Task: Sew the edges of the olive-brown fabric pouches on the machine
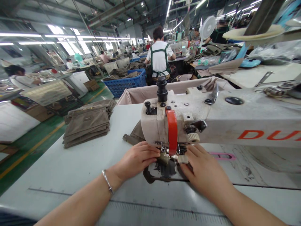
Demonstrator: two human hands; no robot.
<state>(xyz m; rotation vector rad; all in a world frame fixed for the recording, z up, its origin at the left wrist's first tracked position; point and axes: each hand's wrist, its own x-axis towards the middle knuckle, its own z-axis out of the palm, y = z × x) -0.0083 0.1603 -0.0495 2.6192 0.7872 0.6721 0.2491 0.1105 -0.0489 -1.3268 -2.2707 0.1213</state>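
Observation:
A white sewing machine head (160,121) with a red guard (172,131) stands over the worktable. Below the guard, a piece of olive-brown fabric (135,135) lies at the needle area and sticks out to the left of the head. My left hand (138,157), a silver bangle on its wrist, is closed with its fingertips on the fabric's edge just left of the presser foot. On the other side of the needle, my right hand (203,168) lies with fingers stretched forward and thumb apart, close to the presser foot. Its fingertips are partly hidden by the machine.
A stack of brown fabric pieces (87,124) lies on the table's left. A pink slotted piece (222,156) rests under the machine arm. Beyond the table are a cloth-lined bin (138,95), a blue crate (128,83) and a co-worker seen from behind (160,56).

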